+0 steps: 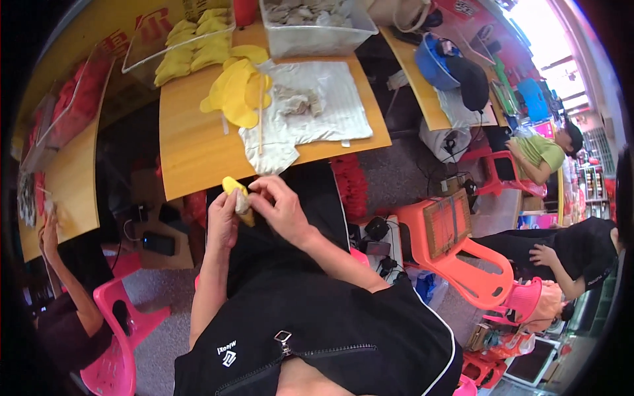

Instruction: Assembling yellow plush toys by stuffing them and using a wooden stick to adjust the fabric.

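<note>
around the wooden table (191,148) spreads a crowded room: at left, past a gap, a second table (72,211) with another person's hand (49,234) at its near edge and a pink chair (125,323) close by; at right, an orange chair (456,267) and, farther off, a seated person in a green shirt (538,152).

just off the near edge of the wooden table, over the lap, the two hands meet. the left hand (223,221) pinches a small yellow piece (230,185) with a pale wad (242,201) against it. the right hand (282,208) curls its fingers in beside the piece; whether they grip or only touch, i cannot tell.

a white cloth (343,109) covers the surface toward its right edge, one flap reaching the near edge. on it lie a clump of greyish material (297,102) and, toward its left, a thin stick (260,135). left of the clump is a stack of flat yellow pieces (231,96). by the far left corner stands a clear tray (145,63) of yellow pieces; at the far edge, a clear bin (317,43) of greyish material.
</note>
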Available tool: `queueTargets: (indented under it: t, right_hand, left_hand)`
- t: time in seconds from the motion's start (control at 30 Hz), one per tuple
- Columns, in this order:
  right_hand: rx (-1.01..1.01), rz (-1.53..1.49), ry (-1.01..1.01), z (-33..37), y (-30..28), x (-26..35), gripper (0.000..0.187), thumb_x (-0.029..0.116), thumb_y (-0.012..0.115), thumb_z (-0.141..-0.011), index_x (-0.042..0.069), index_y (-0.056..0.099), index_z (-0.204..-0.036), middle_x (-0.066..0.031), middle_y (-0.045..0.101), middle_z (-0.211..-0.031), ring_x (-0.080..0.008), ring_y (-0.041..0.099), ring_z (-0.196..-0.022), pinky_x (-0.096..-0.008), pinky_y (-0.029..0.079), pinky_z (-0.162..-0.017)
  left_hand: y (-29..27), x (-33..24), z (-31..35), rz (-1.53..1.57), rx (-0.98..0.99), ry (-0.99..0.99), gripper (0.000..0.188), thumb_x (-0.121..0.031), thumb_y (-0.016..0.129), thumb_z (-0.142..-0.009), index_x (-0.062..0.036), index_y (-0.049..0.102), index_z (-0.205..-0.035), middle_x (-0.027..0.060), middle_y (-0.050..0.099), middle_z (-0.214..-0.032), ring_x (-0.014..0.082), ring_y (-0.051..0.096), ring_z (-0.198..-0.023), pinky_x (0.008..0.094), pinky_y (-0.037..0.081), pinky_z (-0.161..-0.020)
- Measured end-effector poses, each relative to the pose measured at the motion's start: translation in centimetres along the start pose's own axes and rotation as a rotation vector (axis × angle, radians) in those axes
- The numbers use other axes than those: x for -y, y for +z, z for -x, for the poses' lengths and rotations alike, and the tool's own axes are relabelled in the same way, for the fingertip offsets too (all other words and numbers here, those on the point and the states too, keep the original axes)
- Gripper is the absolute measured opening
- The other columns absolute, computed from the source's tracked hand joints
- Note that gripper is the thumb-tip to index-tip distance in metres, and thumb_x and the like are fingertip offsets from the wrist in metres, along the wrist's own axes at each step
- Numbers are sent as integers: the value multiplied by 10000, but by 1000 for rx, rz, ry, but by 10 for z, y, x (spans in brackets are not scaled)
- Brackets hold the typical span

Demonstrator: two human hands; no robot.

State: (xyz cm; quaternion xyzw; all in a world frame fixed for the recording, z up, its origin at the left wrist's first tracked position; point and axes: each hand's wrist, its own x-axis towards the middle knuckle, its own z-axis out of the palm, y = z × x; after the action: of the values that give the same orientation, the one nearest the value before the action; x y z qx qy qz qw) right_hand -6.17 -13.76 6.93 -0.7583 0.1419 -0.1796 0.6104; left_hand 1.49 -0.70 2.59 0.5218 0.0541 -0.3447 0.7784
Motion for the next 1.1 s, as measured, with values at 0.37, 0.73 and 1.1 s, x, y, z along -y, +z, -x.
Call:
queueTargets:
  t: [0.37,0.73,1.1]
  right_hand:
    - [52,-293,220,1,8,-36,224,50,650,-861,-15,617,-1073,-22,647,-928,-67,592,-828,-217,497,-749]
    - [51,122,6,-4,7,-14,145,110,670,-848,-6,610,-910,-47,548,-824,-100,535,-681,-238,439,-621]
    - [86,279,-75,-7,13,-17,134,1,660,-794,-5,587,-907,-131,569,-836,-253,597,-690,-334,484,-624]
  left_hand:
    - [1,7,7,9,70,125,209,-126,578,-927,-11,579,-1102,34,616,-1000,96,584,-887,248,467,-788]
    - [7,1,6,263,61,68,226,-65,578,-915,11,569,-1128,90,633,-1055,156,608,-965,285,485,-862]
    - [3,7,8,211,34,42,229,-168,562,-947,7,619,-1083,28,642,-938,73,587,-833,212,471,-728]
